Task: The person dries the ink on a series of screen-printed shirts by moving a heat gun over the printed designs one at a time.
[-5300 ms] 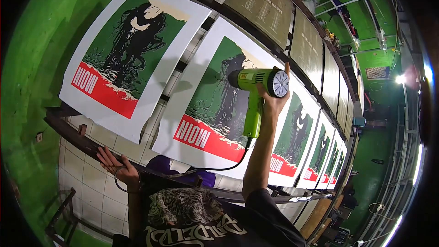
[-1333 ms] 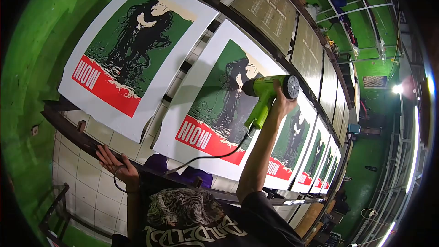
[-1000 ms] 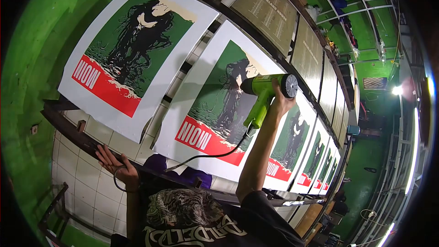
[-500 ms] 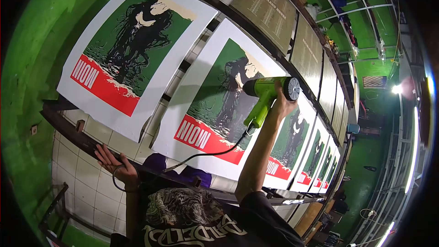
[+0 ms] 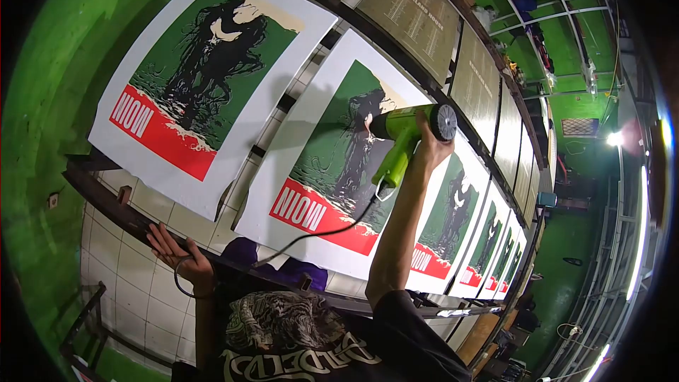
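Note:
A green heat gun (image 5: 402, 133) with a black nozzle is gripped in my right hand (image 5: 433, 143), above the second printed poster (image 5: 336, 141). Its nozzle points left, over the dark figure on the print. A black cord (image 5: 318, 233) runs from its handle down to the left. My left hand (image 5: 181, 255) is palm up with fingers spread beside the dark rail, and a loop of cord lies against the thumb and wrist. The first poster (image 5: 205, 85), in green, black, red and white, lies left of the heat gun.
More such posters (image 5: 453, 205) stretch away to the right. Brown printed panels (image 5: 417, 14) lie in a row behind them. A dark metal rail (image 5: 134, 216) runs along the near edge, with purple cloth (image 5: 304, 274) by it. Metal shelving (image 5: 559, 21) stands at the upper right.
My right hand and the heat gun have moved slightly left and up over the second poster, and the cord has shifted with them. My left hand has barely moved.

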Available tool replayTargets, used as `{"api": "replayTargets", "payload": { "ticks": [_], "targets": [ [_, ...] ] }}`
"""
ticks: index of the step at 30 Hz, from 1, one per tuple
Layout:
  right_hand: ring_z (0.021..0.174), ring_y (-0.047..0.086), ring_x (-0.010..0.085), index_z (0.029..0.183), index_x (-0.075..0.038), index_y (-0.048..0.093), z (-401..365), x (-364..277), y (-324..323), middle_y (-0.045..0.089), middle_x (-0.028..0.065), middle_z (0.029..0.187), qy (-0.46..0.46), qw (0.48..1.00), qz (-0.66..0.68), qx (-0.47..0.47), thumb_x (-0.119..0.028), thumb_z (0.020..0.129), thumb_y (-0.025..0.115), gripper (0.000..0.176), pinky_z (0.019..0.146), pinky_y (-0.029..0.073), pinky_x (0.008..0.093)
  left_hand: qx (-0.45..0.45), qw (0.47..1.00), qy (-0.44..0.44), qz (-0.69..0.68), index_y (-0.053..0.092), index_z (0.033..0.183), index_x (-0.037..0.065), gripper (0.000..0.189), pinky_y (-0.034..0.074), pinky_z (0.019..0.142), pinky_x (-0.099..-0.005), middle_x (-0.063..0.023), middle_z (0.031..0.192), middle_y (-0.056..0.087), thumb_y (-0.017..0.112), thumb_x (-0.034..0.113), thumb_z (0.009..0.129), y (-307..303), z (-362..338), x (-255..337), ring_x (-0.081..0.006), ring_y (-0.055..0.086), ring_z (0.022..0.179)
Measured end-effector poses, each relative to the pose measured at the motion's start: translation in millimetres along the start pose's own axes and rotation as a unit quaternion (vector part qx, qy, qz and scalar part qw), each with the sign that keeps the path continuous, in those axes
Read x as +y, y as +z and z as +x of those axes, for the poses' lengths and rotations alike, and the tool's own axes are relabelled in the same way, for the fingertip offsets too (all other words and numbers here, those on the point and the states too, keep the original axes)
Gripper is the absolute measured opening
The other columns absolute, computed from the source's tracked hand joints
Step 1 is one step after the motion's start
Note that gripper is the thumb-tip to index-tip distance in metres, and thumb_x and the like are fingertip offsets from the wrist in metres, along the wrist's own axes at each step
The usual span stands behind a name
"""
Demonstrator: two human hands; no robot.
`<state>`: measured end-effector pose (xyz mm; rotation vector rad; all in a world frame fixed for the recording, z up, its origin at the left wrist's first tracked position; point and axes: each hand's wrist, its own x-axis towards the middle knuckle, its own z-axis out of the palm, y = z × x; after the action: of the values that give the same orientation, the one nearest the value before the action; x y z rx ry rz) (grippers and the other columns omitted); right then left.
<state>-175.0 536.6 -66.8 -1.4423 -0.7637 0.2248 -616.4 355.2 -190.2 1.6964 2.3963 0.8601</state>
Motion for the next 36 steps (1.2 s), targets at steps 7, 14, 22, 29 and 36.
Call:
{"api": "replayTargets", "payload": {
  "ticks": [7,14,22,29,36],
  "targets": [
    [0.081,0.068,0.0182,0.101,0.004,0.066,-2,-3,10,0.071,0.0095,0.093,0.013,0.999,0.007,-0.049,-0.003,0.065,0.083,0.041,0.08,0.054,0.0304,-0.008,1.0,-0.012,-0.005,0.033,0.15,0.004,0.058,0.011,0.116,-0.0582,-0.0153,0.159,0.027,0.041,0.031,0.1,-1,2,3,-0.0406,0.019,0.147],
    [0.081,0.067,0.0159,0.102,0.003,0.065,-18,-11,14,0.07,0.0081,0.092,0.011,0.997,-0.029,-0.065,-0.007,0.062,0.086,0.046,0.081,0.053,0.0294,0.003,1.0,-0.006,-0.004,0.032,0.151,0.005,0.059,0.011,0.116,-0.0585,-0.0157,0.158,0.027,0.04,0.034,0.1,0,2,2,-0.0407,0.019,0.147],
    [0.082,0.066,0.0159,0.105,0.002,0.063,-20,-12,21,0.069,0.0073,0.093,-0.002,0.993,-0.044,-0.109,-0.006,0.062,0.088,0.05,0.08,0.052,0.0282,-0.006,1.0,-0.014,-0.011,0.032,0.15,0.005,0.058,0.01,0.116,-0.059,-0.0155,0.158,0.027,0.04,0.033,0.1,0,2,1,-0.0403,0.019,0.147],
    [0.079,0.067,0.017,0.102,0.002,0.064,-21,-11,29,0.07,0.0085,0.092,-0.013,0.994,-0.064,-0.093,-0.006,0.063,0.087,0.046,0.08,0.052,0.0297,-0.013,0.999,-0.026,-0.017,0.032,0.15,0.004,0.059,0.008,0.116,-0.0589,-0.0157,0.159,0.026,0.042,0.03,0.098,-2,3,3,-0.0397,0.017,0.148],
    [0.081,0.066,0.0164,0.104,0.001,0.063,-16,-9,32,0.069,0.0083,0.093,0.02,0.994,-0.063,-0.092,-0.007,0.064,0.088,0.048,0.081,0.053,0.0301,-0.021,0.999,-0.027,-0.013,0.031,0.15,0.003,0.059,0.006,0.117,-0.0577,-0.0157,0.159,0.025,0.043,0.026,0.097,-3,3,2,-0.039,0.015,0.148]
  ]
}}
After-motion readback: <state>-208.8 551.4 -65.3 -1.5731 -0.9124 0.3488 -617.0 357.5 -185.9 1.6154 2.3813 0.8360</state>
